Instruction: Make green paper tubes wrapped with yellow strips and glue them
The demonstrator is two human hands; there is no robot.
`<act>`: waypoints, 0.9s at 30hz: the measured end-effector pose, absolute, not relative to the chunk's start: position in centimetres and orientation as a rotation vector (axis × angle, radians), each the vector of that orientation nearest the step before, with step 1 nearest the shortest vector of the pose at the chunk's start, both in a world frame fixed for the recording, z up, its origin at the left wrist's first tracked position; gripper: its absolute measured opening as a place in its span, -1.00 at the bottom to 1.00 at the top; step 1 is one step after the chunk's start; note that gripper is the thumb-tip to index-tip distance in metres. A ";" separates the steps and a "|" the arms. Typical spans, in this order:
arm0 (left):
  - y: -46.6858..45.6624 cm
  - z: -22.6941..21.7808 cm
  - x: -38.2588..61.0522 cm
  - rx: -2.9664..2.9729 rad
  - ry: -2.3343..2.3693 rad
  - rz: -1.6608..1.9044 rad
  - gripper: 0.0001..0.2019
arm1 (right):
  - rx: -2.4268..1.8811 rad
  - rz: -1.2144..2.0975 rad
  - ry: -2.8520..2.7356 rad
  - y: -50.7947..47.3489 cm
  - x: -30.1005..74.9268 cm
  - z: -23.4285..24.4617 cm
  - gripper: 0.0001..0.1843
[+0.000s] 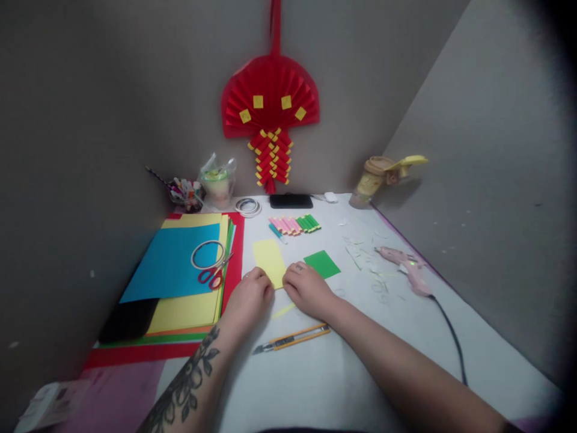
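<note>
A rectangular piece of yellow paper lies on the white table in front of me. My left hand is closed at its near left corner, fingers curled and the tips hidden. At the near right edge, the bent fingers of my right hand pinch the same sheet. A green paper piece rests just beyond my right hand. Between my forearms lie a yellow paper strip and an orange utility knife with its blade out. Farther back sit small pink paper rolls and green ones.
Coloured paper sheets are stacked at left, with red scissors and a tape roll on top. At right are a pink glue gun, its cord and paper scraps. A phone and cup stand behind.
</note>
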State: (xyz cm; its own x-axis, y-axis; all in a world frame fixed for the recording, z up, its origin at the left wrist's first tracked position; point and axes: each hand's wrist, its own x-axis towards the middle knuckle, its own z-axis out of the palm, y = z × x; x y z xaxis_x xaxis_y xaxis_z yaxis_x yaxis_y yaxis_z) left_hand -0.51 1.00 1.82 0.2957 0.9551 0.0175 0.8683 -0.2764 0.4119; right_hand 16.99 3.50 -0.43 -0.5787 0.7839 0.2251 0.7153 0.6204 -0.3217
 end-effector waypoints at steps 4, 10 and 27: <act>1.3 1.4 -0.4 2.214 1.726 0.430 -0.78 | -1.296 0.324 -2.442 3.7 17.0 -0.5 -0.86; 1.6 1.2 -0.2 2.141 1.826 0.401 -0.79 | -1.389 0.352 -2.387 4.1 17.1 -0.9 -0.83; 1.7 1.7 0.2 2.089 1.904 0.246 -0.82 | -1.556 0.232 -2.362 4.1 16.3 -1.1 -0.87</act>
